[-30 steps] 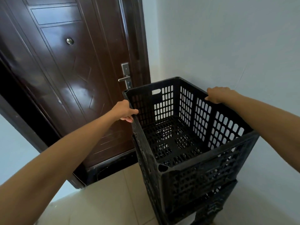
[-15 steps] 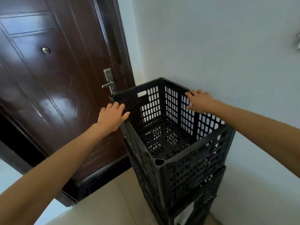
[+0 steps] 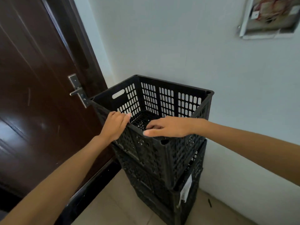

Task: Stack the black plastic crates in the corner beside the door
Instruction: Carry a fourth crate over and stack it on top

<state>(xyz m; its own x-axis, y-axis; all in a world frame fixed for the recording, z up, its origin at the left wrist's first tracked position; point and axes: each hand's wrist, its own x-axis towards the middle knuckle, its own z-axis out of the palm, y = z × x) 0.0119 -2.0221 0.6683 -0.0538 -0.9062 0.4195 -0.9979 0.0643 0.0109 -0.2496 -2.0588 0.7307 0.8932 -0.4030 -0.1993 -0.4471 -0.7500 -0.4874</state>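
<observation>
A black perforated plastic crate (image 3: 175,84) sits on top of a stack of black crates (image 3: 155,190) in the corner between the door and the wall. The top crate is turned slightly askew to the ones below. My left hand (image 3: 115,125) curls its fingers over the crate's near-left rim. My right hand (image 3: 167,127) lies over the near rim close to the front corner, thumb outside and fingers inside. The crate is empty inside.
A dark brown door (image 3: 40,111) with a metal handle (image 3: 78,93) stands just left of the stack. The pale wall (image 3: 211,54) runs behind and to the right, with an open wall box (image 3: 267,17) high up. Beige floor tiles (image 3: 113,208) lie below.
Both hands slid from the far side rims toward me and now sit close together near the crate's front corner. My view swung right, away from the door.
</observation>
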